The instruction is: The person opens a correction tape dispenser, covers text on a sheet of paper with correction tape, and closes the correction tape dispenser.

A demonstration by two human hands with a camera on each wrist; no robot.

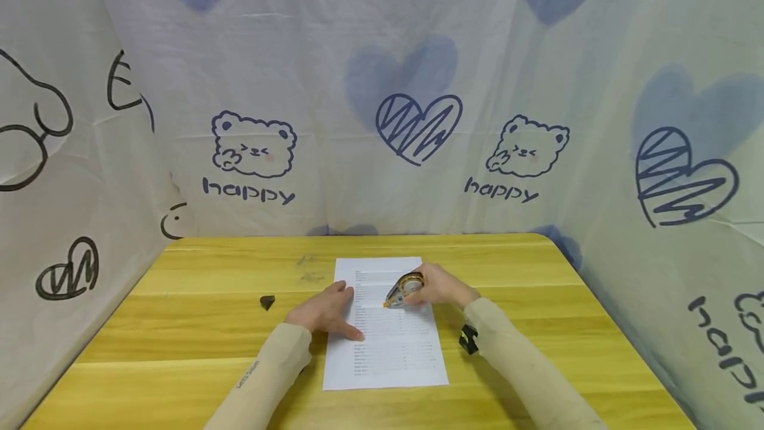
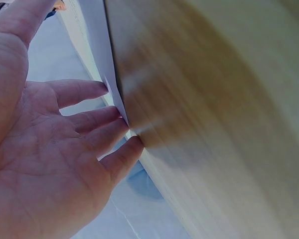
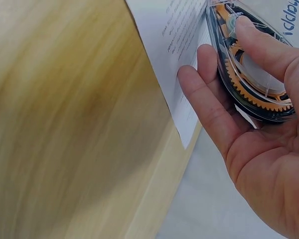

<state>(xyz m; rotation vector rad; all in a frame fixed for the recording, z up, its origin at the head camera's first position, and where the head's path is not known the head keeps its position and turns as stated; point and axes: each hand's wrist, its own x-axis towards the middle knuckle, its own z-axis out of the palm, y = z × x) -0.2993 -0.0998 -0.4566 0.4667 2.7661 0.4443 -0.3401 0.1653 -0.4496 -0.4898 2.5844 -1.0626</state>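
A printed sheet of paper (image 1: 382, 370) lies on the wooden table, covered in lines of small text. My left hand (image 1: 322, 312) rests at its left edge with fingers extended and thumb over the text. In the left wrist view, fingertips (image 2: 120, 113) press along the paper's edge, the little finger at the wood. A clear-cased correction tape (image 1: 410, 282) with orange gears is pinched between the thumb and fingers of my right hand (image 1: 440, 286). Its orange tip points down and left, right at the text. The right wrist view shows the white tape reel inside its case (image 3: 254, 74).
The yellow wooden table (image 1: 197, 330) carries a small black piece (image 1: 266, 302) left of my left hand. A black device (image 1: 468, 339) sits at my right wrist. Behind and beside the table hangs a pale curtain (image 1: 334, 171) with hearts and bears.
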